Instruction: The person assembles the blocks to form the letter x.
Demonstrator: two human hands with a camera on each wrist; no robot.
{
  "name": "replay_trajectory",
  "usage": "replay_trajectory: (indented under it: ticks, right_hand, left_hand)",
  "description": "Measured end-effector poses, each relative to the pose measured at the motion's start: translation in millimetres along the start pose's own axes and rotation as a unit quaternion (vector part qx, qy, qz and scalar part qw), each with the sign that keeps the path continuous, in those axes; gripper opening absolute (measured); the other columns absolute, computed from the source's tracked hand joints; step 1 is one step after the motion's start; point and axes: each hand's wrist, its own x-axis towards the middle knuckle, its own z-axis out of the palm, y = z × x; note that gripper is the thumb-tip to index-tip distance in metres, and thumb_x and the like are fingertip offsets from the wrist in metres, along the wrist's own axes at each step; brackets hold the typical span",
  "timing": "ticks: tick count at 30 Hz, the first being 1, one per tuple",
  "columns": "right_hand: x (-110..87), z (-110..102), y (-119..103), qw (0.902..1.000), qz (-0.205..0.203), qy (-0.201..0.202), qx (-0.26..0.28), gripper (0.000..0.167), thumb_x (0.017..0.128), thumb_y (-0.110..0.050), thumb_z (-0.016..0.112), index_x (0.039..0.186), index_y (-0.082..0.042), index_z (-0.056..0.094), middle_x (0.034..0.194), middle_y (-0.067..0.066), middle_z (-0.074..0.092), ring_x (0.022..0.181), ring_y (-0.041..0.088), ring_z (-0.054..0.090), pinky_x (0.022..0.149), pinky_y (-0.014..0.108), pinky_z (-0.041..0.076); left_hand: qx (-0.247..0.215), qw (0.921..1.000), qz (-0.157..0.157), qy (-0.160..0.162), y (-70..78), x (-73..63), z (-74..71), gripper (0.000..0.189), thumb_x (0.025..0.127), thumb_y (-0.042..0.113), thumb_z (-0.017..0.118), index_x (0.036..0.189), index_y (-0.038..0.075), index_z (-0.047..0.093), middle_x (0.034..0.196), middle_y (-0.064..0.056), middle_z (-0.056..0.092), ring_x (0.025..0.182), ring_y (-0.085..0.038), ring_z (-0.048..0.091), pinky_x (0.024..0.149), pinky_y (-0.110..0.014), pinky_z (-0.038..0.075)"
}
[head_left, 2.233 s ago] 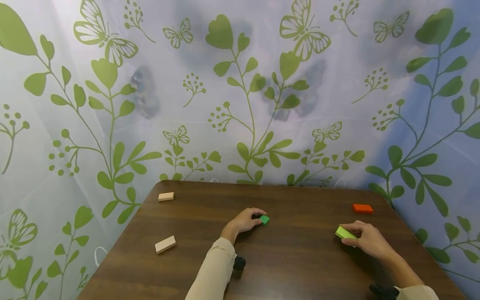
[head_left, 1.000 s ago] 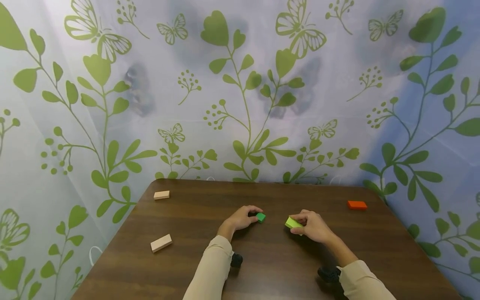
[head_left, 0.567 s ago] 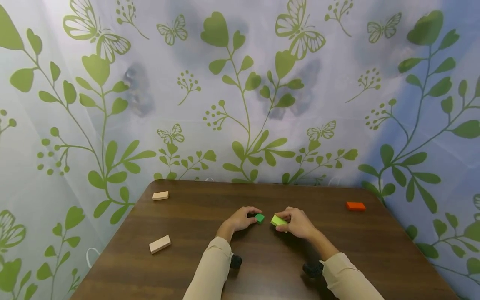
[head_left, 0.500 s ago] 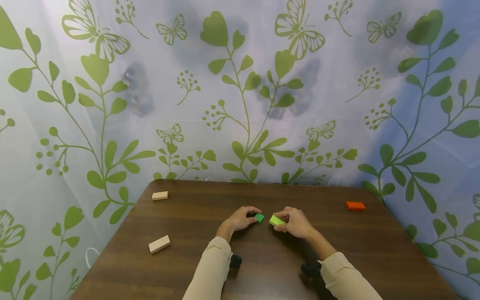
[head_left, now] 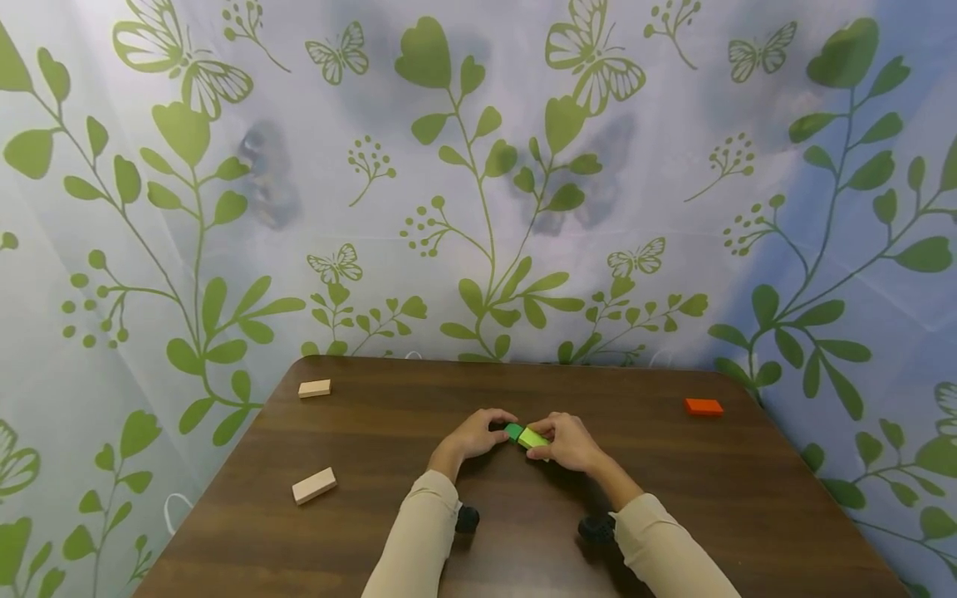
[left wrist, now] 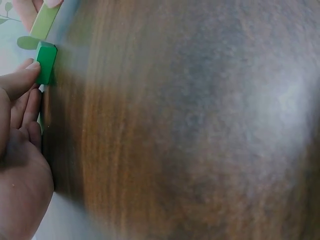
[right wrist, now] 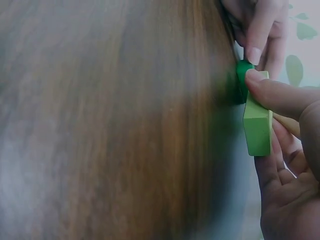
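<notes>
Near the middle of the table, my left hand (head_left: 474,435) pinches a dark green block (head_left: 513,431) between thumb and fingers. From the other side my right hand (head_left: 570,443) grips a light green block (head_left: 533,438) by its long sides. In the head view the two blocks meet end to end. The left wrist view shows the dark green block (left wrist: 46,63) upright past the thumb tip, with the light green block (left wrist: 45,21) close beyond it. In the right wrist view the light green block (right wrist: 257,125) partly covers the dark green one (right wrist: 243,80).
Two pale wooden blocks lie on the left of the brown table (head_left: 419,390), one far back (head_left: 315,388) and a nearer block (head_left: 314,486). An orange-red block (head_left: 704,407) lies at the back right. A patterned curtain (head_left: 478,166) hangs behind the table.
My right hand has carried the light green block leftward from the table's right side up to the dark green block. My left hand stays in place with its block.
</notes>
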Motion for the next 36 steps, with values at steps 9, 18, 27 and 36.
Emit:
replay_trajectory:
  ticks: [9,18,27,36]
  right_hand:
    - [3.7,8.2,-1.0,0.9997,0.021,-0.012,0.005,0.043,0.081,-0.018,0.091,0.120,-0.006,0.078,0.094,0.002,0.061,0.088,0.020,0.061,0.072,0.036,0.053]
    - [4.5,10.2,-1.6,0.9971,0.050,-0.025,0.051,0.045,0.082,-0.017,0.091,0.123,-0.005,0.075,0.101,0.004,0.060,0.095,0.024,0.064,0.075,0.038,0.053]
    - [3.9,7.4,1.5,0.9955,0.063,-0.030,0.063,0.045,0.083,-0.019,0.090,0.124,-0.006,0.074,0.110,0.004,0.064,0.097,0.024,0.064,0.076,0.039,0.054]
    - [2.9,5.7,3.0,0.9946,0.065,-0.037,0.072,0.054,0.085,-0.023,0.089,0.132,-0.002,0.069,0.109,0.005,0.065,0.094,0.021,0.063,0.073,0.037,0.054]
  left_hand:
    - [-0.014,0.9999,0.003,-0.002,-2.3,0.4,-0.9,0.032,0.102,0.004,0.065,0.133,0.006,0.068,0.133,-0.013,0.061,0.131,-0.035,0.052,0.108,-0.053,0.040]
    - [-0.019,0.9997,-0.013,0.007,-1.9,1.0,1.3,0.032,0.102,0.004,0.064,0.134,0.006,0.068,0.136,-0.014,0.061,0.133,-0.037,0.050,0.109,-0.055,0.039]
    - [-0.046,0.9987,-0.023,0.002,-3.3,3.5,2.6,0.034,0.103,0.006,0.065,0.136,0.008,0.068,0.139,-0.013,0.059,0.135,-0.038,0.047,0.110,-0.057,0.037]
    - [-0.056,0.9983,-0.017,-0.008,-1.7,2.7,2.7,0.043,0.102,0.006,0.066,0.145,0.005,0.060,0.139,-0.013,0.059,0.133,-0.035,0.049,0.109,-0.052,0.040]
